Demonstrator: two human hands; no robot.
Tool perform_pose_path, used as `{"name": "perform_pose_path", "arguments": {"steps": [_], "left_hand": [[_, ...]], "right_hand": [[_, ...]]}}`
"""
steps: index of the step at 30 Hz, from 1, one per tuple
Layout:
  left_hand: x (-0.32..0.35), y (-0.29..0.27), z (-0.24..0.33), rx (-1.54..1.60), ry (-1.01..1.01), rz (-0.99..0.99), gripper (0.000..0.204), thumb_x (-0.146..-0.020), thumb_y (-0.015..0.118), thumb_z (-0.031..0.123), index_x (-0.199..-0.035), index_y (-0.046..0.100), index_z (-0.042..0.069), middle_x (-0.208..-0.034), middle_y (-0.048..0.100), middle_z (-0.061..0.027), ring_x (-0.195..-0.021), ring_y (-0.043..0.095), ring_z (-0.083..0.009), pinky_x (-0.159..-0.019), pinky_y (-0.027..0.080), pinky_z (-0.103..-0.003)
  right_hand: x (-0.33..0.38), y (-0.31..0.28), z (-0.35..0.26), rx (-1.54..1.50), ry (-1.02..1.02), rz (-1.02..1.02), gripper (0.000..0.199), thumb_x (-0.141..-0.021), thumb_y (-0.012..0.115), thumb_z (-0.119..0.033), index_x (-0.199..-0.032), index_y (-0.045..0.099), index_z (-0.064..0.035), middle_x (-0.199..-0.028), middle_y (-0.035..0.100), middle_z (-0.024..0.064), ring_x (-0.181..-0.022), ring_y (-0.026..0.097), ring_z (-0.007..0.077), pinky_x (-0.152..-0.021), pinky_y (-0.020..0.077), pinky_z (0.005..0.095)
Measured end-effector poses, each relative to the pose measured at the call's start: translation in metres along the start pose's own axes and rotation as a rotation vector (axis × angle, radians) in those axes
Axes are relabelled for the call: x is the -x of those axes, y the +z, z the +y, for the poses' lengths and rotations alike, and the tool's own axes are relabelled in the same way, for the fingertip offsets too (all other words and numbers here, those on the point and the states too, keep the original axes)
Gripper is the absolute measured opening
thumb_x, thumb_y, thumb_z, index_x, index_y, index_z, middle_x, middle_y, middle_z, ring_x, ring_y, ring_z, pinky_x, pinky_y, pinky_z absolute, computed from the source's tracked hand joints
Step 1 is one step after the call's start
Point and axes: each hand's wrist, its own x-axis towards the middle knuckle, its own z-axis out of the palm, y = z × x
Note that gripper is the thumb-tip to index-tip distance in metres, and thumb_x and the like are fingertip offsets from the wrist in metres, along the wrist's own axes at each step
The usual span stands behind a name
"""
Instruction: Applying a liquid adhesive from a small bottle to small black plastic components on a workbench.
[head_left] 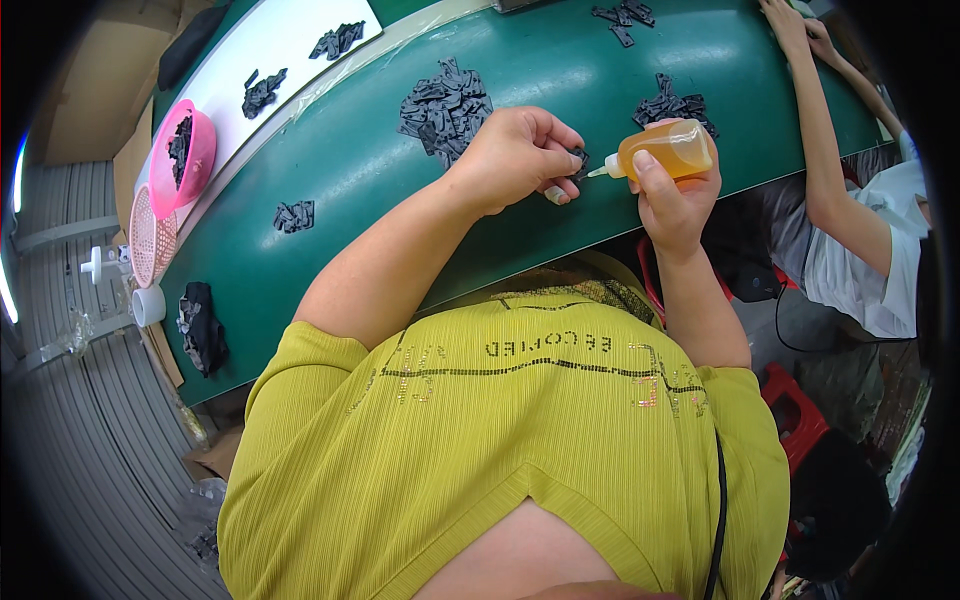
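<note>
Between the fingertips of my left hand [518, 158] is a small black plastic part [580, 163], mostly hidden by the fingers. My right hand [676, 192] is wrapped round a clear squeeze bottle [676, 150] of amber liquid. The bottle lies tilted on its side, and its thin white nozzle points left, close to the black part; whether the two touch I cannot tell. Just beyond my left hand a large heap of black plastic parts [445, 105] covers the green table [350, 180]. A smaller pile of black parts [672, 103] is behind the bottle.
At the left stand a pink bowl [199, 160] holding black parts and a pink perforated basket [152, 235]. A dark cloth [202, 330] lies near the left table edge. Black parts also sit on a white board [290, 50]. Another person's arm [815, 130] reaches over the table at the right.
</note>
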Motion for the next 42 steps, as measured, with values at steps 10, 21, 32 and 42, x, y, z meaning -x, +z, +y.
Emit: {"name": "perform_pose_path", "arguments": {"steps": [10,21,32,42], "left_hand": [[-0.004,0.0,-0.001,0.014,0.01,-0.017,0.024,-0.081,0.061,0.0,-0.103,0.056,-0.009,-0.081,0.063,-0.0127,-0.064,0.064,-0.0164,-0.056,0.053,-0.024],[-0.052,0.047,0.021,-0.279,0.344,0.124,0.031,-0.081,0.063,0.009,-0.107,0.057,-0.007,-0.087,0.064,-0.0126,-0.064,0.064,-0.0151,-0.059,0.053,-0.027],[-0.018,-0.054,0.032,-1.08,0.214,0.738,0.032,-0.071,0.069,0.032,-0.089,0.065,0.005,-0.089,0.065,-0.0123,-0.085,0.062,-0.0283,-0.075,0.048,-0.038],[-0.019,-0.077,0.026,-0.9,0.049,0.704,0.022,-0.066,0.07,0.026,-0.082,0.067,0.01,-0.088,0.067,-0.0107,-0.087,0.063,-0.0274,-0.075,0.049,-0.037]], "right_hand": [[-0.013,-0.024,-0.009,-0.44,0.125,0.117,0.02,-0.078,0.057,-0.006,-0.097,0.053,-0.0008,-0.08,0.057,0.0087,-0.06,0.052,0.013,-0.053,0.0437,0.0249],[-0.003,-0.073,-0.041,-0.589,0.088,0.233,0.027,-0.082,0.052,-0.014,-0.104,0.053,0.0012,-0.08,0.057,0.0127,-0.055,0.046,0.0148,-0.049,0.0361,0.0258],[0.001,-0.067,-0.033,-0.524,0.156,0.267,0.028,-0.079,0.054,-0.013,-0.103,0.051,0.0012,-0.076,0.056,0.0104,-0.052,0.046,0.0142,-0.047,0.0386,0.0248],[-0.005,-0.036,-0.03,-0.527,0.225,0.227,0.022,-0.077,0.056,-0.009,-0.097,0.053,-0.0012,-0.075,0.055,0.0083,-0.051,0.048,0.0149,-0.045,0.0406,0.0252]]}}
